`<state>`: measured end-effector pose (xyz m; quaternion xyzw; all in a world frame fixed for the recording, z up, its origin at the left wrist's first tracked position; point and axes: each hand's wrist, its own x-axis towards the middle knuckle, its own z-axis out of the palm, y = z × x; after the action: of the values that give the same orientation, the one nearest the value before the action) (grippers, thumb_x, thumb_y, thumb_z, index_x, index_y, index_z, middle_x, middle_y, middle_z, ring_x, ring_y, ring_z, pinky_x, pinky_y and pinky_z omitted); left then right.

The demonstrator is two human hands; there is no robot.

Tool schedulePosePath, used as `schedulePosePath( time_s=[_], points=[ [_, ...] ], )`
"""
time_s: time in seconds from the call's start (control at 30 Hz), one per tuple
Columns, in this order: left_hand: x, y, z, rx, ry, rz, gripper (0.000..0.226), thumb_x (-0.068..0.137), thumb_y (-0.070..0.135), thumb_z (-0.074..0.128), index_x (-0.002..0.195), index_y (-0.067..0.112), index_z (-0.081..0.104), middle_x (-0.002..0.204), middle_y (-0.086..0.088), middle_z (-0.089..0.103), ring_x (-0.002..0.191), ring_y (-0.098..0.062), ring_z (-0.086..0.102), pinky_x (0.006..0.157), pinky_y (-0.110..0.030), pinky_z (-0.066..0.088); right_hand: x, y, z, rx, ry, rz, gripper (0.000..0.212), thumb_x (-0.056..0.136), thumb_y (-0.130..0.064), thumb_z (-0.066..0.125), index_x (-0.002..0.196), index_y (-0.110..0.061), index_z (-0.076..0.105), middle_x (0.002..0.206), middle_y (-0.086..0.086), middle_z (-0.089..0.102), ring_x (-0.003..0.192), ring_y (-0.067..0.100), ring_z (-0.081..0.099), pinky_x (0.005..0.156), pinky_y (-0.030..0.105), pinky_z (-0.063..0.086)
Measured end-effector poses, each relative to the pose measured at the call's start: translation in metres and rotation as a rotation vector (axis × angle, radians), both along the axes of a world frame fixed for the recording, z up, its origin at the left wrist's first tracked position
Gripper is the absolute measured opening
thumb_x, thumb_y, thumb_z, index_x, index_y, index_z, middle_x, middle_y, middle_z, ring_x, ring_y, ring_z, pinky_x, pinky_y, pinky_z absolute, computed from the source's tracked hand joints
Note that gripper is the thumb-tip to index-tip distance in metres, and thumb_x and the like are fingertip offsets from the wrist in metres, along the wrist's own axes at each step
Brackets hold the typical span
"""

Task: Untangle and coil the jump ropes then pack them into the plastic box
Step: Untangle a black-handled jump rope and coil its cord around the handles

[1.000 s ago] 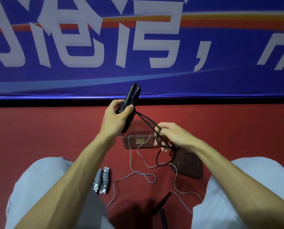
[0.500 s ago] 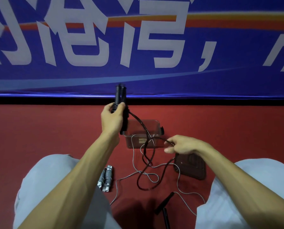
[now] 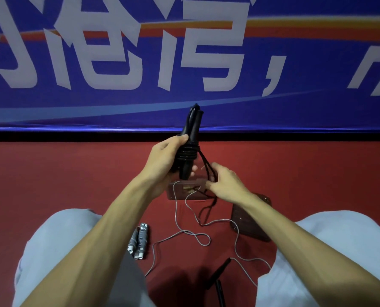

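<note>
My left hand [image 3: 164,159] grips the two black handles [image 3: 190,138] of a black jump rope, held upright, with several turns of black cord [image 3: 188,152] wound round them. My right hand [image 3: 225,185] pinches the loose black cord just below and to the right of the handles. The rest of that cord hangs down to the red floor. The clear plastic box [image 3: 180,192] lies on the floor beneath my hands, mostly hidden by them. A thin grey rope [image 3: 192,233] lies looped on the floor, with its grey ribbed handles [image 3: 139,240] by my left knee.
The box's dark lid [image 3: 251,222] lies on the floor by my right forearm. Two more black handles [image 3: 217,275] lie on the floor between my knees. A blue banner wall [image 3: 184,63] rises just beyond the red floor.
My right hand has come back up and in to the handles, bringing another stretch of black cord round them. The handles tilted slightly to the right.
</note>
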<state>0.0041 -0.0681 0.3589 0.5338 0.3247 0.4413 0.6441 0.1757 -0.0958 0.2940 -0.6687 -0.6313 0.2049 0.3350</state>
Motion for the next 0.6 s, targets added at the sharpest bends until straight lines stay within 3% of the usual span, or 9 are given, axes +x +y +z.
schedulePosePath(
  time_s=[0.13,0.27,0.37,0.47,0.6],
  points=[
    [-0.004,0.005,-0.002,0.046,0.026,0.042,0.022,0.097,0.028,0.057,0.097,0.006,0.062,0.081,-0.016,0.065,0.056,-0.027,0.062,0.059,-0.034,0.052,0.0,-0.003,-0.001,0.005,-0.035,0.007,0.011,0.083,-0.023,0.072,0.088,-0.029,0.064,0.064,-0.015,0.054,0.066,0.01,0.053,0.055,0.009,0.036],
    [-0.006,0.014,-0.013,0.115,0.092,0.188,0.022,0.092,0.028,0.066,0.104,0.01,0.066,0.087,-0.007,0.068,0.075,-0.024,0.065,0.071,-0.046,0.053,0.005,-0.005,-0.003,-0.179,0.165,0.062,0.012,0.084,-0.017,0.074,0.084,-0.017,0.061,0.068,-0.005,0.062,0.058,0.016,0.066,0.052,0.025,0.052],
    [-0.009,0.018,-0.018,0.132,0.136,0.235,0.028,0.087,0.032,0.071,0.109,0.015,0.065,0.093,-0.005,0.072,0.082,-0.026,0.07,0.078,-0.052,0.056,0.011,-0.01,0.002,-0.307,0.237,0.117,0.015,0.083,-0.01,0.073,0.083,-0.012,0.059,0.067,0.0,0.057,0.049,0.017,0.062,0.045,0.026,0.05],
    [-0.012,0.024,-0.023,0.157,0.207,0.322,0.027,0.083,0.034,0.075,0.104,0.021,0.063,0.097,-0.007,0.073,0.083,-0.028,0.073,0.079,-0.053,0.059,0.016,-0.018,0.012,-0.337,0.156,0.155,0.013,0.085,-0.003,0.067,0.085,-0.014,0.059,0.068,0.002,0.056,0.048,0.014,0.056,0.047,0.024,0.048],
    [-0.015,0.032,-0.031,0.277,0.412,0.427,0.033,0.083,0.037,0.075,0.109,0.025,0.058,0.094,-0.003,0.071,0.075,-0.023,0.07,0.071,-0.043,0.058,0.02,-0.027,0.026,-0.234,-0.144,0.108,0.02,0.081,-0.008,0.059,0.076,-0.027,0.063,0.061,-0.011,0.056,0.053,0.005,0.051,0.053,0.017,0.04]
  ],
)
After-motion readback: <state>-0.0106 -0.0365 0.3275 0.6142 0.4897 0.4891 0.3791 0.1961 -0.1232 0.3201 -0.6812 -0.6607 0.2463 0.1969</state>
